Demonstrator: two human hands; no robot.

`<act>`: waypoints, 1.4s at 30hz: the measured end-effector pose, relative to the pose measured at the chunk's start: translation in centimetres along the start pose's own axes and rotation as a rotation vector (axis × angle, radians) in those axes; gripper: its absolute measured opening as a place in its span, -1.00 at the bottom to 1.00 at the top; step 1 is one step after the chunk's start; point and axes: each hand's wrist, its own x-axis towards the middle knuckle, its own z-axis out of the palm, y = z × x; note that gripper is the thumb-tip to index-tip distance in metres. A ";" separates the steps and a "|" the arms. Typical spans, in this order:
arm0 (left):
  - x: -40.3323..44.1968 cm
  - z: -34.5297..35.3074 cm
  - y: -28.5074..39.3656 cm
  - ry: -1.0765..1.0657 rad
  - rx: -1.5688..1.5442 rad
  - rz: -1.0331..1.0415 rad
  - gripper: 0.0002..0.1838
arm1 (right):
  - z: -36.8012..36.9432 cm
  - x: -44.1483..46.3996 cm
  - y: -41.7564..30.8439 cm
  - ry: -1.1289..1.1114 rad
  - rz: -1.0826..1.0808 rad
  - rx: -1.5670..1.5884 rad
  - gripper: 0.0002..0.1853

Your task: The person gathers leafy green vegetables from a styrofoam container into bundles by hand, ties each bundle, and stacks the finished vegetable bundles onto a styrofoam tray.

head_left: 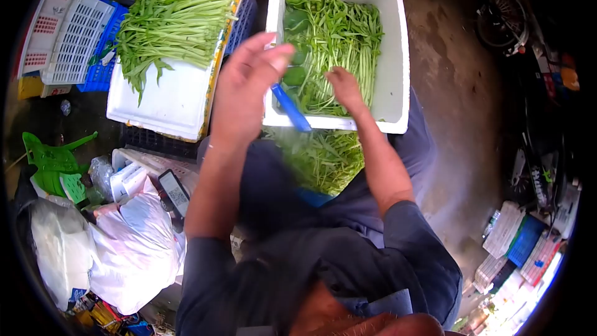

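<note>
My left hand (pixel 244 90), smeared by motion, is raised at the left wall of a white foam box (pixel 398 56). Its fingers are curled, and a blue handle-like piece (pixel 290 109) sticks out beside the palm; what it belongs to is hidden. Inside the box, my right hand (pixel 347 90) is closed, its fingertips down among long-stemmed leafy greens (pixel 345 25) that look like water spinach. Any stems within those fingers are too small to make out. Round green vegetables (pixel 295 76) line the box's left side. More greens (pixel 329 165) lie below the box, between my legs.
Left of the box, a white foam lid (pixel 161 102) bears a big pile of greens (pixel 186 18). Plastic crates (pixel 78 37) stand at far left. A green plastic stool (pixel 53 162), a phone (pixel 174 191) and a white bag (pixel 134 249) are lower left. Bare floor (pixel 460 118) lies right.
</note>
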 end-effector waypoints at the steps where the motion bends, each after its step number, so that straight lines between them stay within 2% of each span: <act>1: -0.1 0.8 -1.0 -0.046 0.004 -0.033 -0.59 | -0.8 2.8 4.4 0.078 -0.018 -0.095 -0.47; 2: -0.1 1.3 -2.1 -0.078 0.009 -0.071 -0.60 | -2.4 4.5 6.4 0.086 0.105 -0.212 -0.42; 4: 0.7 1.3 -4.9 -0.065 -0.013 -0.156 -0.63 | -4.2 7.0 11.3 0.151 0.225 -0.326 -0.46; 7: 2.1 -0.4 -7.8 -0.014 0.055 -0.261 -0.66 | -5.2 10.3 14.9 -0.079 0.325 -0.506 -0.50; 9: 3.3 -1.8 -8.4 0.043 0.069 -0.310 -0.68 | -4.3 10.6 15.8 -0.076 0.352 -0.427 -0.47; 12: 4.3 -1.7 -7.3 0.100 -0.004 -0.281 -0.68 | -1.6 13.6 18.4 0.020 0.514 -0.358 -0.37; 17: 4.2 -1.8 -7.3 0.038 -0.062 -0.303 -0.68 | -0.4 15.0 18.6 -0.074 0.609 -0.463 -0.33; 20: 4.0 -1.9 -6.9 0.040 -0.072 -0.294 -0.67 | 2.5 14.1 19.5 0.274 0.487 -0.750 -0.42; 23: 3.9 -1.8 -6.5 0.040 -0.092 -0.292 -0.67 | -0.1 13.2 16.5 -0.043 0.578 -0.379 -0.26; 25: 3.8 -1.9 -6.6 0.031 -0.109 -0.296 -0.67 | 0.8 14.1 20.2 -0.011 0.591 -0.335 -0.29; 27: 3.9 -2.3 -6.8 0.021 -0.116 -0.297 -0.69 | 0.7 14.6 20.2 0.002 0.580 -0.337 -0.32; 29: 3.8 -2.7 -7.0 0.045 -0.104 -0.285 -0.69 | 0.2 12.8 16.7 -0.022 0.520 -0.386 -0.36; 31: 3.7 -2.9 -7.1 0.026 -0.145 -0.242 -0.67 | 2.2 13.3 16.8 0.051 0.383 -0.561 -0.42; 32: 3.7 -3.2 -7.0 -0.024 -0.119 -0.262 -0.67 | 3.6 13.2 17.4 0.167 0.306 -0.614 -0.44; 34: 3.9 -2.9 -7.4 -0.047 -0.102 -0.254 -0.64 | 2.9 12.7 15.1 0.131 0.263 -0.626 -0.44; 35: 4.0 -3.0 -8.0 -0.070 -0.106 -0.254 -0.62 | 2.2 13.4 17.4 0.041 0.196 -0.614 -0.44; 36: 4.0 -3.1 -7.9 -0.072 -0.097 -0.253 -0.62 | 2.0 14.4 18.8 -0.042 0.269 -0.569 -0.44; 37: 4.0 -3.1 -7.8 -0.084 -0.091 -0.248 -0.62 | 2.0 15.2 21.6 -0.009 0.193 -0.593 -0.41; 39: 4.0 -2.8 -8.5 -0.079 -0.123 -0.227 -0.62 | 1.9 16.6 24.9 0.044 0.303 -0.360 -0.40; 42: 4.0 -2.7 -8.0 -0.075 -0.092 -0.234 -0.61 | 1.7 16.2 21.5 0.094 0.238 -0.216 -0.40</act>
